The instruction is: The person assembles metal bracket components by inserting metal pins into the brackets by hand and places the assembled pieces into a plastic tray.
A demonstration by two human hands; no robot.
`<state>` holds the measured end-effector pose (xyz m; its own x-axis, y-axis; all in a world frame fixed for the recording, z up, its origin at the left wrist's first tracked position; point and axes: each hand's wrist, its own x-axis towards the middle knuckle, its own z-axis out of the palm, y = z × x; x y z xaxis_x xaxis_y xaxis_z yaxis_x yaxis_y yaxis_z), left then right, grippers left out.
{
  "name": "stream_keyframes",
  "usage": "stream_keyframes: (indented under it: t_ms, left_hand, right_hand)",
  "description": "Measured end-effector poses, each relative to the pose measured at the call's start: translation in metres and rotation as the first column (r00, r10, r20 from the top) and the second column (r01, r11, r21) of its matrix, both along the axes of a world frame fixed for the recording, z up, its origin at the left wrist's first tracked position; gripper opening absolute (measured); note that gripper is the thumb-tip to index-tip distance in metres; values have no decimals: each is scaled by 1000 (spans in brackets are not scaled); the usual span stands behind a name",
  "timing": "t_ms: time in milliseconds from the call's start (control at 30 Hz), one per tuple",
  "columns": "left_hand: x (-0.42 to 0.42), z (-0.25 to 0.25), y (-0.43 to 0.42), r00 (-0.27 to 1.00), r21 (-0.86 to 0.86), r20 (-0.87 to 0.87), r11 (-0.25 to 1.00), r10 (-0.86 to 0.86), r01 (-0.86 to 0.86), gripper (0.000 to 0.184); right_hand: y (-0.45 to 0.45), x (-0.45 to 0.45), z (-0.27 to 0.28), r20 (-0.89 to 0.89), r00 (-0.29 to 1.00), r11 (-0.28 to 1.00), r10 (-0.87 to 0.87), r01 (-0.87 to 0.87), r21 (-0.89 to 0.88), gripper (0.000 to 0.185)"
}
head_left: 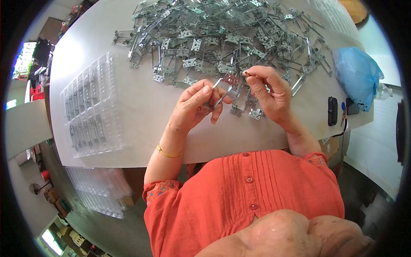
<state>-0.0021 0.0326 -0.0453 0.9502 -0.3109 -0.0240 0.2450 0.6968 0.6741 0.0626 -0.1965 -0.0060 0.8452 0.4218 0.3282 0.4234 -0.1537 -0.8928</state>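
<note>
One broad pale table (141, 139) before us, heap of metal brackets (214, 38) along far side. Clear plastic tray (113, 124) at our left, blue bag (355, 70) at right. Our hands raised at heap's near fringe, slanting toward each other: left hand (192, 106) half curled, thumb and fingers gripping metal frame (231, 80); right hand (274, 95) with thumb and forefinger nearly together. Frame tilted, reddish plate just beside right fingertips. Pinched there, small piece (245, 73), too tiny for us to identify.

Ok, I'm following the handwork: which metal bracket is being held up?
The bracket in the left hand, held above the table, whereas those in the big pile lie unheld.
</note>
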Motion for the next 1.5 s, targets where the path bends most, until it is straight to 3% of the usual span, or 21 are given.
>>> stream_keyframes:
  t_ms: [133,400,600,733,900,1033,1233,1333,1433,1500]
  left_hand:
    - [0,0,-1,1000,54,4,998,13,-13,29]
    - [-2,-4,-1,999,149,-19,989,29,-26,21]
    - [-2,-1,1,1000,358,19,934,16,-22,20]
    - [-3,11,-1,997,411,3,909,73,-68,23]
    - [-3,6,-5,991,476,97,870,94,-130,19]
    - [-4,8,-1,999,540,49,841,2,-28,20]
    - [-6,11,-3,991,631,131,772,-4,-81,18]
    - [-7,12,-4,991,667,135,739,-3,-89,19]
    - [-8,12,-5,988,699,154,709,-23,-93,19]
    - [-7,17,-3,980,748,176,659,-88,-76,19]
  right_hand:
    - [2,-4,-1,-68,997,999,23,-25,-29,17]
    - [2,-4,3,-31,999,995,34,-37,-93,17]
    - [2,-5,0,-57,998,994,29,-34,-101,17]
    - [3,-7,4,-89,996,995,19,-28,-100,21]
    - [-1,-7,9,-254,964,992,77,-100,-81,25]
    - [-2,-4,15,-482,857,982,182,-183,44,26]
    - [-2,-5,10,-545,811,977,214,-187,104,18]
    - [-5,-3,2,-373,909,980,187,-196,14,11]
    - [-5,2,2,-46,988,984,148,-152,-91,10]
    - [-6,1,1,-88,985,987,151,-155,-38,9]
